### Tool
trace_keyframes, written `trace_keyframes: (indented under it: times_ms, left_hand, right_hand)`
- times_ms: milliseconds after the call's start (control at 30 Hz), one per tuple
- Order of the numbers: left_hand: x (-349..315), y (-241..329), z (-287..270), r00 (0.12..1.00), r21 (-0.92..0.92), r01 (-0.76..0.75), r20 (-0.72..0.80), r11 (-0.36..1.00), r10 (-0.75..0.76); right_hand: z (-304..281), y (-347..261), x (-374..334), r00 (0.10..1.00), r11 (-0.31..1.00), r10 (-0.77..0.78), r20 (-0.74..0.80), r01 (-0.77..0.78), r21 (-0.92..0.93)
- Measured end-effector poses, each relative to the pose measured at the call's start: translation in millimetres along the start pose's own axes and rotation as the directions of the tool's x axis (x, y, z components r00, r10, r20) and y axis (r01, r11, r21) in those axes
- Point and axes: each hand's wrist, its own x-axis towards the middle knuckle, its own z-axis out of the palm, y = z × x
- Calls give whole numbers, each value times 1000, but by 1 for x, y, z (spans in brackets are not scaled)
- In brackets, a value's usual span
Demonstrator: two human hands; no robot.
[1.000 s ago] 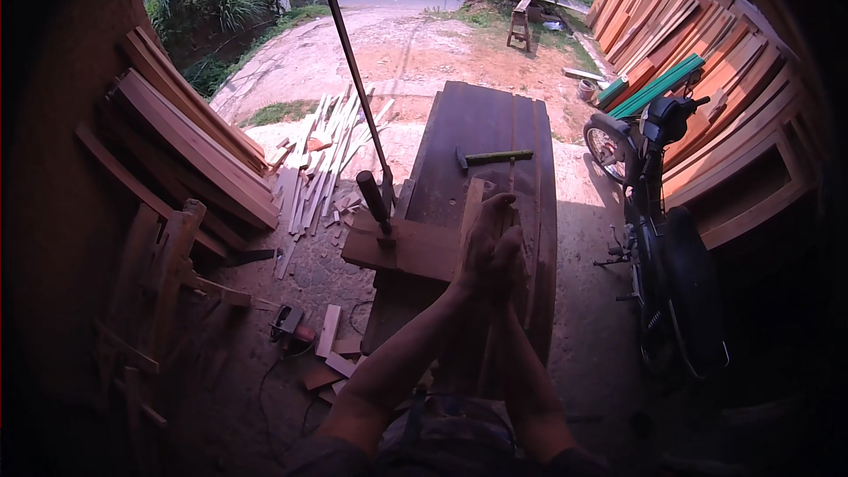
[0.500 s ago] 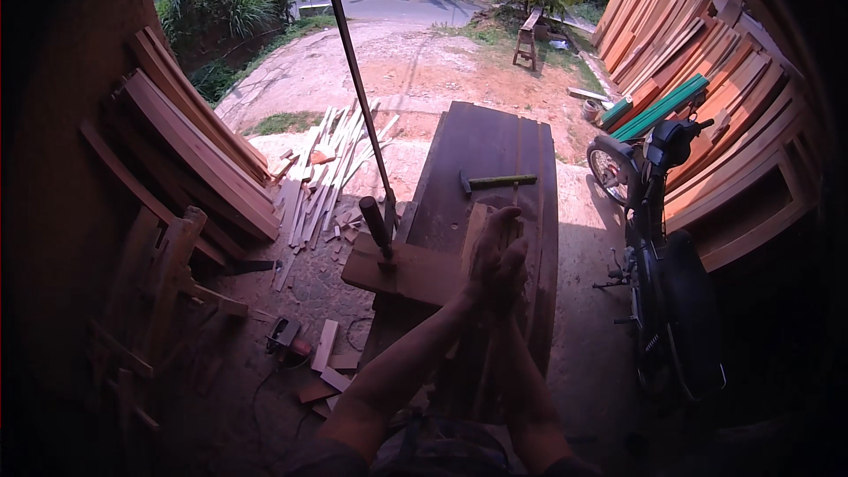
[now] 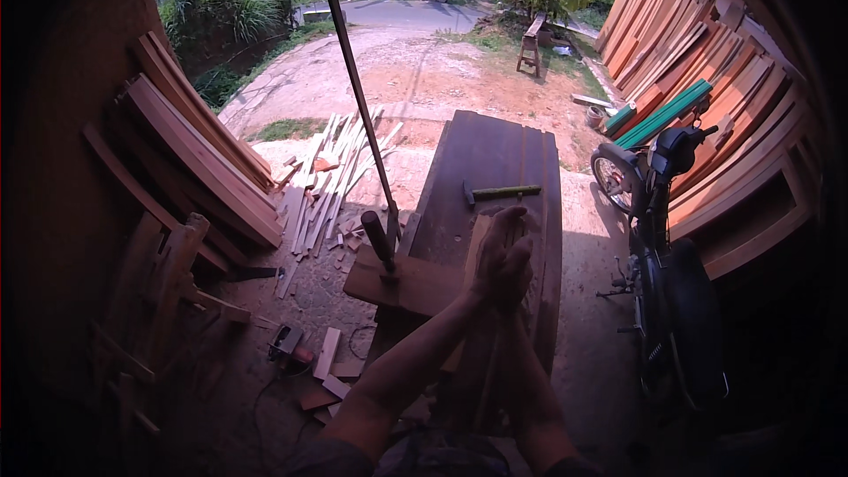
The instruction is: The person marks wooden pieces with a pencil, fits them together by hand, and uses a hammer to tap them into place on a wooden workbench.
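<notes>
My left hand (image 3: 488,272) and my right hand (image 3: 514,267) are pressed together over the workbench (image 3: 503,141), fingers closed. Whatever they grip is hidden under them. Just beside my left hand, the edge of a light wooden piece (image 3: 478,237) shows on the bench. Beyond my hands lies a hammer (image 3: 503,192) with a yellowish-green handle, its dark head to the left. A thick board (image 3: 402,281) juts from the bench's left side, with a dark upright cylindrical handle (image 3: 378,240) on it.
Thin wood strips (image 3: 331,185) litter the ground at left, with offcuts (image 3: 327,353) and a corded power tool (image 3: 288,344) nearer me. A slanting pole (image 3: 353,71) rises left of the bench. At right stand a motorcycle (image 3: 676,274) and leaning planks (image 3: 738,88).
The whole view has shifted slightly, so the bench and hammer sit a little lower. My hands remain together in nearly the same place on the bench.
</notes>
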Motion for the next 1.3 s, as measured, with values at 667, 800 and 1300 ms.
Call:
trace_keyframes:
  times_ms: [667, 800, 1300]
  left_hand:
    - [73, -40, 27, 1000, -17, 23, -3, 1000, -23]
    - [106, -66, 27, 1000, -10, -17, 23, 1000, 17]
    - [-96, 6, 40, 568, -295, -498, 599, 815, 564]
  right_hand:
    - [138, 44, 92, 965, 936, -263, -13, 252, -248]
    - [123, 21, 137, 972, 971, -232, 47, 234, -54]
    - [-154, 122, 31, 834, -33, -282, 474, -503, 864]
